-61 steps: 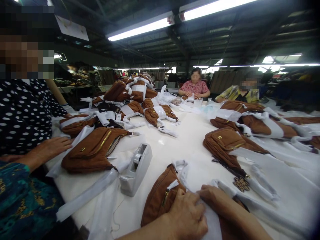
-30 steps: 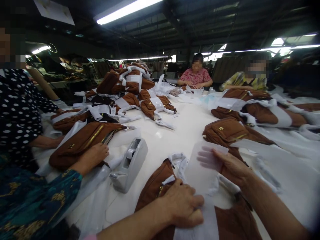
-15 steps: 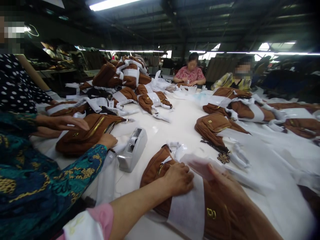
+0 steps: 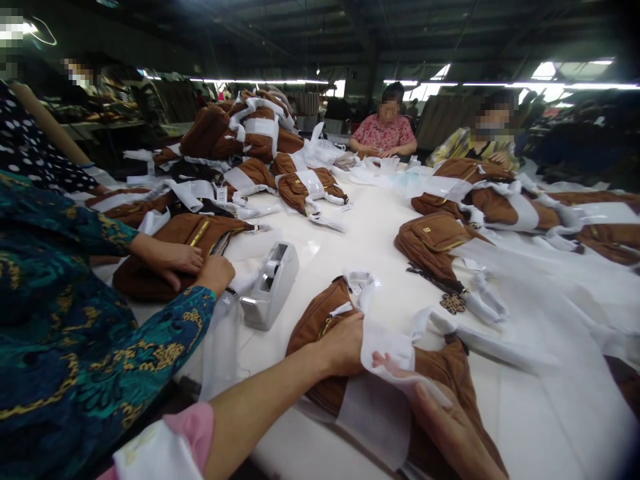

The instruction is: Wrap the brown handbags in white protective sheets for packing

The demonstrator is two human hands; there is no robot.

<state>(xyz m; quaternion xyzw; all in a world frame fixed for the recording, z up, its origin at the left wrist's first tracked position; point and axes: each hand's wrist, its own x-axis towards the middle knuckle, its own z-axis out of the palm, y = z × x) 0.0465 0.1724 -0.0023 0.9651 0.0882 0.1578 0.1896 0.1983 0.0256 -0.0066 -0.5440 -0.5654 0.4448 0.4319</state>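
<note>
A brown bag (image 4: 320, 320) with a gold zip lies in front of me, a white paper band (image 4: 373, 417) around its middle. My left hand (image 4: 345, 347) presses against the bag at the edge of the band, its fingers curled and partly hidden by the paper. My right hand (image 4: 440, 420) pinches the raised end of the same paper between thumb and fingers; some fingertips show past the sheet. White wrapping covers the bag's strap (image 4: 367, 280) at the top.
A grey tape dispenser (image 4: 270, 287) stands left of my bag. Beside it a co-worker's hands (image 4: 185, 267) rest on another brown bag (image 4: 150, 253). Wrapped bags are piled at the back left (image 4: 240, 127) and lie at right (image 4: 435, 243). Two people sit across the table (image 4: 350, 247).
My right hand has brought the paper's end over toward my left hand. My left hand has shifted slightly left. The co-worker's far hand has moved right, onto their bag.
</note>
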